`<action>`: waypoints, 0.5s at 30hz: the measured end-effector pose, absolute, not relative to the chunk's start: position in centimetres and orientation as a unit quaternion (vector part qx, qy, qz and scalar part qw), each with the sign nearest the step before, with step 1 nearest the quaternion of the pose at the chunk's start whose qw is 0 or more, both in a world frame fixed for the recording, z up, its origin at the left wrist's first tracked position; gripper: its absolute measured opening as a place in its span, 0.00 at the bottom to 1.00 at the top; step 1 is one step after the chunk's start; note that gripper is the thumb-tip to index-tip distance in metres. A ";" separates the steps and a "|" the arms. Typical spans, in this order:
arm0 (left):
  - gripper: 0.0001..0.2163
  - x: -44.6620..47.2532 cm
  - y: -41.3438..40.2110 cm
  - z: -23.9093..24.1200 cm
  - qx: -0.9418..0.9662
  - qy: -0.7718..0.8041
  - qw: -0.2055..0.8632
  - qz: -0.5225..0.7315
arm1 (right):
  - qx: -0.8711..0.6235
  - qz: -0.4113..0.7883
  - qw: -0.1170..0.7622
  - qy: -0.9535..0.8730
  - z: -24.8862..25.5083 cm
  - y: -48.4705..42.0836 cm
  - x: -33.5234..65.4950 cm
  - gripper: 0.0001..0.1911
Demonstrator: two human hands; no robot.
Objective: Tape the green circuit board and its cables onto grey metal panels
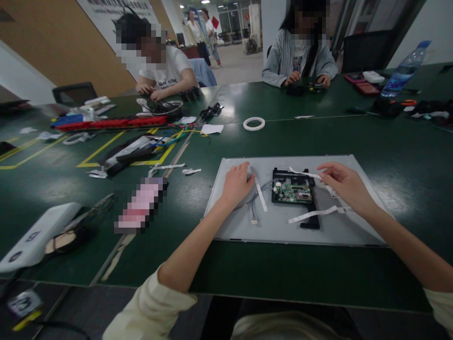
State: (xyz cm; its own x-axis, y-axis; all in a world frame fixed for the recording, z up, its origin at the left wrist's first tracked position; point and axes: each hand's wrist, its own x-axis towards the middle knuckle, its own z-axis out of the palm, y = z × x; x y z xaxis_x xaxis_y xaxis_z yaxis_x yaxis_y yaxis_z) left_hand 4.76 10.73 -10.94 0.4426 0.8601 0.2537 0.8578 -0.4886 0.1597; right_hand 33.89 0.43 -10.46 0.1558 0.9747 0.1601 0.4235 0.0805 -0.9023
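Where the flat grey metal panel (pixel 283 231) lies on the dark green table (pixel 354 137), close to the near edge, both hands are placed over it. The left hand (pixel 238 183) is laid palm down on the left part of the panel, its fingers loosely extended and slightly apart; nothing is gripped by it. A short white strip (pixel 261 194) and a bundle of thin grey wires (pixel 252 208) are found just beside its fingertips. The right hand (pixel 342 183) is held over the right part of the panel, with thumb and forefinger closed in a pinch on the end of a thin white ribbon strip (pixel 304 173) and the remaining fingers loosely curled. This strip is run leftward from the pinch across the top of a black plastic frame (pixel 311 222), in which a small green circuit board (pixel 293 191) is seated near the middle of the panel. A second white flat ribbon cable (pixel 311 214) is laid across the lower arm of the frame, below the right hand.

Farther off, a white tape roll (pixel 254 123) is set flat on the table, well apart from the panel. A long red ridged bar (pixel 113 123) is placed at the far left and a clear plastic water bottle (pixel 405 71) at the far right. A person in a white shirt (pixel 170 66) and a person in a striped grey top (pixel 283 59) are seated at the far side; what is held in their hands cannot be told
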 end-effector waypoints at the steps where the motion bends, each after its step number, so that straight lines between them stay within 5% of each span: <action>1: 0.18 4.8 10.7 -10.9 0.848 0.508 0.004 0.153 | -0.606 0.301 0.464 -0.572 -10.5 0.4 33.8 0.16; 8: 0.20 5.5 9.6 -8.9 0.871 0.416 0.068 0.251 | -0.599 0.346 0.480 -0.540 -10.5 0.3 33.3 0.17; 15: 0.27 7.5 6.9 -7.6 0.965 0.193 0.151 0.099 | -0.570 0.362 0.525 -0.518 -9.8 0.2 32.9 0.14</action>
